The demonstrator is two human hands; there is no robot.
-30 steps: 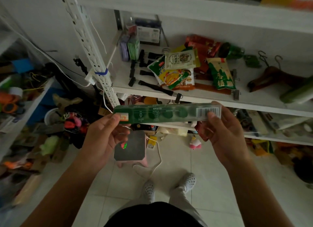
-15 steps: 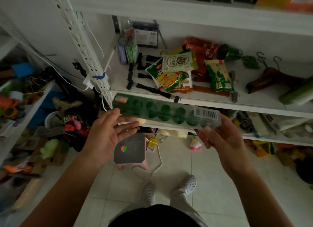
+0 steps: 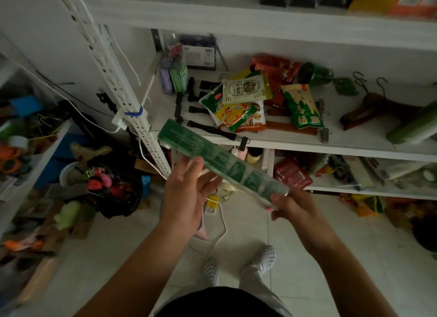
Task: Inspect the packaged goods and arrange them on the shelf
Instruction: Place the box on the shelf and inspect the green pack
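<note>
Pinching green pack [image 3: 220,162], right grip [image 3: 292,206] (left grip [image 3: 189,189] splayed)

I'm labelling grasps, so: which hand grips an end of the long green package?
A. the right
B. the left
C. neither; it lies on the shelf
A: the right hand pinches the lower end of the long green package, while the left hand touches its middle with straight fingers.
</note>
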